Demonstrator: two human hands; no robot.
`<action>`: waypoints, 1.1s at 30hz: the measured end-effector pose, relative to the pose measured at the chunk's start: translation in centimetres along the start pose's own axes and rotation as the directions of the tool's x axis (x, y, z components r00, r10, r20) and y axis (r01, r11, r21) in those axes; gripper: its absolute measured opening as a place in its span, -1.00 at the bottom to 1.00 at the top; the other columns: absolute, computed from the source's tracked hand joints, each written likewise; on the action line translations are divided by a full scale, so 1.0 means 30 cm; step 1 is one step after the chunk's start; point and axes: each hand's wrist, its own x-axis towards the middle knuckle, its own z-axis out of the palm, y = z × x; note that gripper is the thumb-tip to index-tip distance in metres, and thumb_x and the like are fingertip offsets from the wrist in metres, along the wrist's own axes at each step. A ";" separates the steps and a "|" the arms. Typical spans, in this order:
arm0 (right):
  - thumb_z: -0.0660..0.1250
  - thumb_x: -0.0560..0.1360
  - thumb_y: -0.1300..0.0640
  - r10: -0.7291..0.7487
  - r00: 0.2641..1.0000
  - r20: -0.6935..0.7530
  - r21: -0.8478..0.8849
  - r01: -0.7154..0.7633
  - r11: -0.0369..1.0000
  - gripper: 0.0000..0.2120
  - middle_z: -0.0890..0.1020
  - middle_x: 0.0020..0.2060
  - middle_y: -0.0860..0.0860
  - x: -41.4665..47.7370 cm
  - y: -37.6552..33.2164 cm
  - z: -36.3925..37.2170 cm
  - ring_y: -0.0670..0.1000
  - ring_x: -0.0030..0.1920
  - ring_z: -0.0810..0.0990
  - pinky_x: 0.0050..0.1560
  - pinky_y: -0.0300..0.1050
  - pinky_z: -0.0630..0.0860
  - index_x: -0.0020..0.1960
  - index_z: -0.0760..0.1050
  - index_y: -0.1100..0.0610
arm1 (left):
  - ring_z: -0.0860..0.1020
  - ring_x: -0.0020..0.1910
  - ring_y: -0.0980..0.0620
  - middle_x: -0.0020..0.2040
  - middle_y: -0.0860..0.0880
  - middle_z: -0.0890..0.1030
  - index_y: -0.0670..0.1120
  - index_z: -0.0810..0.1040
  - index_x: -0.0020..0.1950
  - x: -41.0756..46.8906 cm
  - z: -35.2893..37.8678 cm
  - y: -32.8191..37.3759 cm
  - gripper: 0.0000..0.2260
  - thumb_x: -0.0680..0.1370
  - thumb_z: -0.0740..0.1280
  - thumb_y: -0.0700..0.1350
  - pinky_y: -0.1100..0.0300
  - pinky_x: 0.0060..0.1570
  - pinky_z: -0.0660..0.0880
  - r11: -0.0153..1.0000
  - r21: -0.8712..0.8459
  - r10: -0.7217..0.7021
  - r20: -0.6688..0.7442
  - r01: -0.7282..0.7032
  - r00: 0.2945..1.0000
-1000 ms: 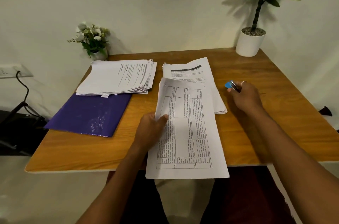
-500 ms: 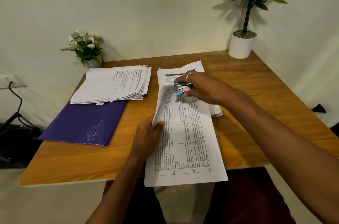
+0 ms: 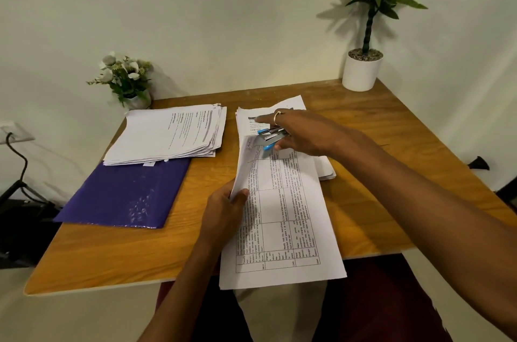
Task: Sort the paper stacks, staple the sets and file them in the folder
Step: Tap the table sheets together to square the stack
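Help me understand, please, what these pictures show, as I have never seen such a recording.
No machine here: a person wears a camera on the head, so the view looks down at their own bare hands. On the wooden table lie a purple folder, a paper stack partly on it, and a second stack to its right; a flower pot and a potted plant stand at the back. The left hand pinches a set of printed sheets by its left edge. The right hand holds a blue stapler at that set's far left corner.
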 end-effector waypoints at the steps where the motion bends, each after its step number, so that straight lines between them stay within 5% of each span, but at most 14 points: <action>1: 0.43 0.57 0.08 -0.002 1.000 -0.006 -0.004 0.002 1.000 -0.42 0.46 0.47 0.04 -0.002 -0.002 -0.004 0.10 0.38 0.48 0.18 -0.05 0.45 0.54 0.31 0.01 | 0.72 -0.18 0.02 -0.02 -0.03 0.70 -0.03 0.53 0.20 0.000 0.000 0.002 -0.86 0.68 0.27 -0.05 0.15 -0.31 0.65 1.000 0.003 0.004 -0.002 -0.004 1.000; 9: 0.43 0.57 0.07 -0.074 0.996 0.039 -0.026 0.075 0.997 -0.39 0.49 0.41 -0.04 0.029 -0.005 -0.001 0.03 0.30 0.51 0.12 -0.13 0.41 0.55 0.31 -0.15 | 0.72 -0.17 0.00 -0.04 -0.02 0.70 0.10 0.52 0.05 0.006 0.000 -0.001 -0.94 0.68 0.27 -0.03 -0.03 -0.23 0.68 1.000 0.012 0.022 -0.004 -0.022 1.000; 15: 0.42 0.57 0.03 -0.154 0.980 0.127 -0.113 0.169 0.979 -0.48 0.52 0.29 -0.06 0.069 -0.010 -0.031 -0.02 0.27 0.50 0.14 -0.08 0.32 0.49 0.39 -0.18 | 0.71 -0.15 0.03 -0.02 0.02 0.69 0.17 0.51 0.09 0.001 0.001 0.005 -0.88 0.68 0.26 -0.07 0.16 -0.29 0.65 0.998 0.023 0.058 0.002 -0.058 0.998; 18: 0.38 0.59 0.00 -0.168 0.968 0.184 -0.209 0.206 0.956 -0.53 0.51 0.27 -0.07 0.077 -0.009 -0.059 -0.04 0.28 0.45 0.17 -0.03 0.22 0.48 0.41 -0.17 | 0.71 -0.17 0.06 -0.01 0.02 0.69 0.03 0.54 0.25 0.003 0.002 0.007 -0.84 0.69 0.25 -0.08 0.24 -0.34 0.60 0.999 0.028 0.028 0.014 -0.028 1.000; 22: 0.37 0.60 0.00 -0.182 0.950 0.255 -0.291 0.255 0.922 -0.59 0.53 0.24 -0.06 0.082 -0.027 -0.096 -0.05 0.23 0.44 0.29 0.02 0.31 0.44 0.47 -0.08 | 0.70 -0.20 0.08 -0.04 0.06 0.68 -0.02 0.56 0.27 0.000 -0.007 0.017 -0.81 0.69 0.25 -0.09 0.27 -0.37 0.58 0.998 0.047 0.034 0.047 -0.036 0.998; 29: 0.41 0.58 0.00 -0.150 0.876 0.458 -0.229 0.279 0.932 -0.53 0.46 0.08 -0.17 0.129 -0.007 -0.117 -0.08 0.13 0.46 0.10 -0.11 0.41 0.47 0.46 -0.05 | 0.68 -0.29 0.03 -0.22 0.04 0.70 0.07 0.59 0.00 0.012 -0.022 0.025 -0.85 0.69 0.25 -0.07 0.26 -0.39 0.54 0.999 0.046 0.017 0.124 -0.023 0.992; 33: 0.39 0.59 -0.05 -0.172 0.875 0.452 -0.260 0.314 0.913 -0.59 0.55 0.09 -0.08 0.149 -0.009 -0.088 -0.01 0.15 0.51 0.22 0.05 0.46 0.40 0.50 0.00 | 0.69 -0.27 -0.01 -0.19 -0.01 0.71 0.06 0.60 0.03 0.020 -0.025 0.018 -0.87 0.69 0.26 -0.05 0.17 -0.35 0.59 0.998 0.057 0.018 0.115 -0.025 0.993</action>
